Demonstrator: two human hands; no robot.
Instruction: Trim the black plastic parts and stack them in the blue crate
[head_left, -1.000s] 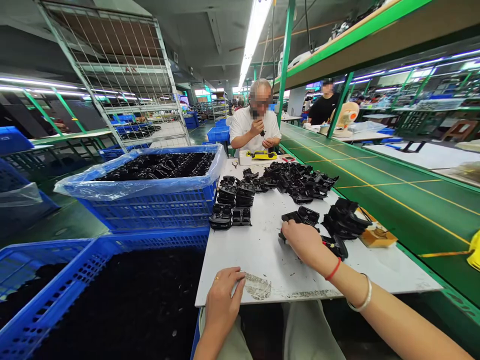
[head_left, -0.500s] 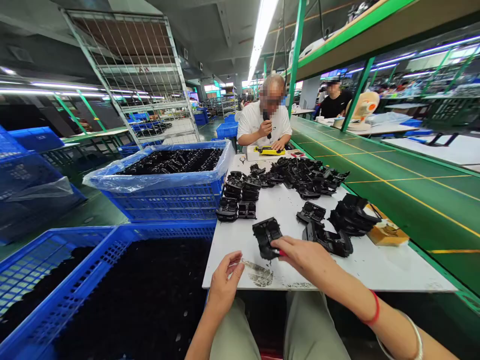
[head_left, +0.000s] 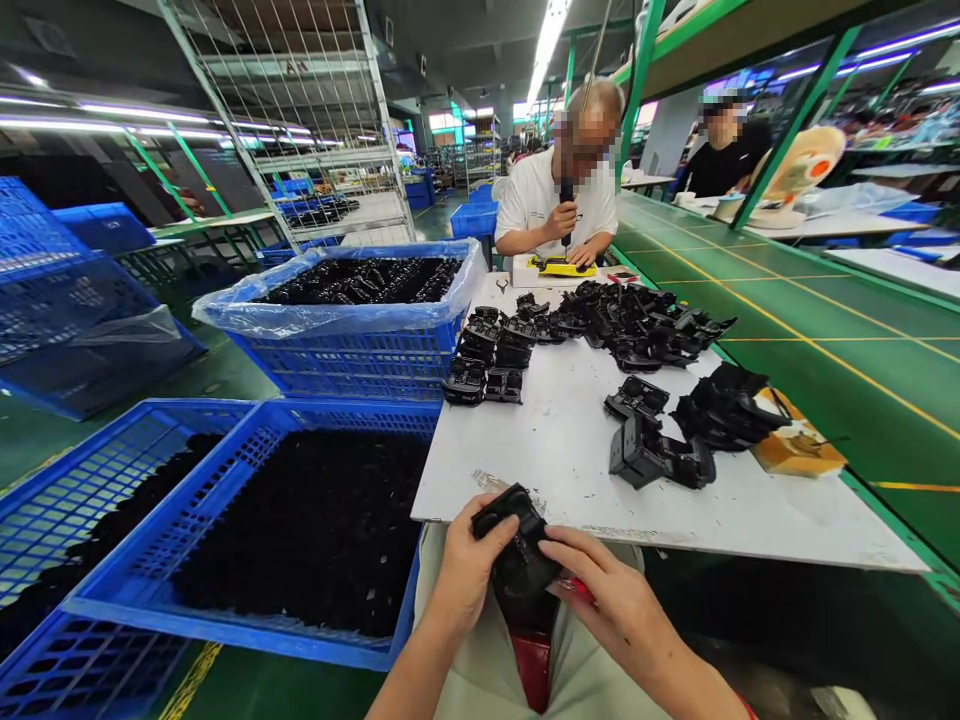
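My left hand (head_left: pixel 466 578) grips a black moulded plastic part (head_left: pixel 525 562) above my lap, in front of the table's near edge, thumb on its upper face. My right hand (head_left: pixel 626 605) is closed around a small tool with a red handle (head_left: pixel 577 588), mostly hidden by the fingers. Its fingertips touch the right side of the part. On the white table (head_left: pixel 559 450), a few similar black parts (head_left: pixel 641 440) lie right of my hands. Stacked black parts (head_left: pixel 484 365) stand near the left edge, and a larger heap (head_left: pixel 645 325) lies farther back.
Blue crates (head_left: pixel 247 625) of black pieces stand at the left, and a plastic-lined blue crate (head_left: pixel 360 350) is behind them. A yellow box (head_left: pixel 799 450) sits at the right. Across the table a co-worker (head_left: pixel 555 200) holds a black tool over a yellow piece. A green conveyor (head_left: pixel 810 320) runs alongside.
The black part has come from over the table toward my lap. My left hand, empty before, now grips it; my right fingers have shifted to its side. The view has tilted down.
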